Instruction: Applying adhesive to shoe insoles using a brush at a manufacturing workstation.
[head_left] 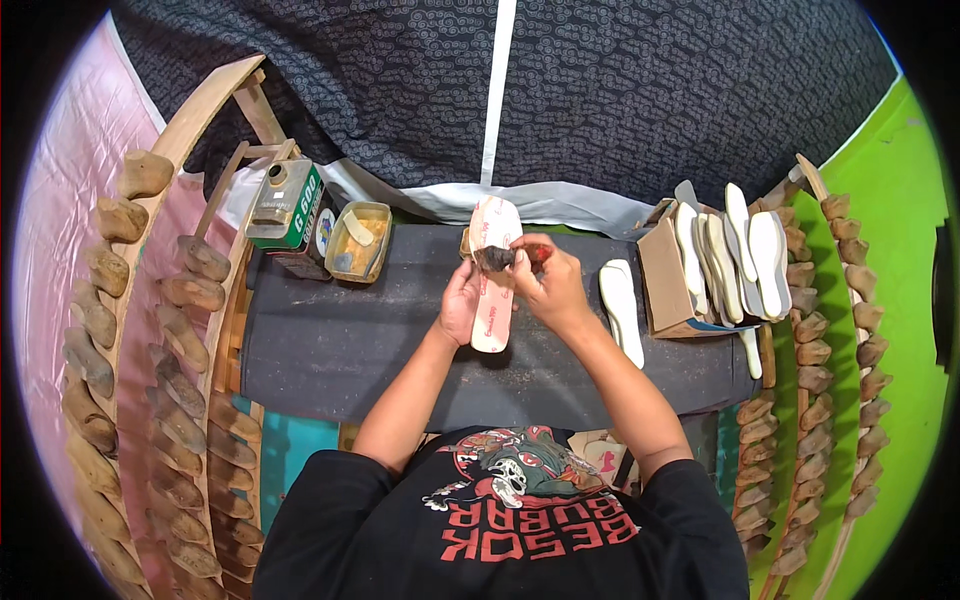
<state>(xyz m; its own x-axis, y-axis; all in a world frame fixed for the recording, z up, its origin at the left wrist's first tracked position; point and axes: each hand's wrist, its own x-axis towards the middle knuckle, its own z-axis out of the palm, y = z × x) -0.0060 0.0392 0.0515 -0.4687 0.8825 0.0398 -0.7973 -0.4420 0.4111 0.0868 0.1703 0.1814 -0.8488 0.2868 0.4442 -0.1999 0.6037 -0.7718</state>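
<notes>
A pale insole board (492,322) with red print stands lengthwise over the middle of the dark table. My left hand (460,304) is closed on its left edge, the fingers passing behind it. In my right hand (554,288) is a brush (497,258) with dark bristles and a reddish handle, gripped between thumb and fingers. The bristles lie across the upper half of the board and appear to touch it. Part of a small yellowish container (465,241) shows behind the board.
Left on the table (330,345) are a green-and-metal can (290,222) and a yellowish tub (344,272) holding a spatula. A white sole-shaped piece (622,312) lies right of my hands, beside a cardboard box (668,275) of similar pieces. Racks of wooden shoe lasts (95,320) flank both sides.
</notes>
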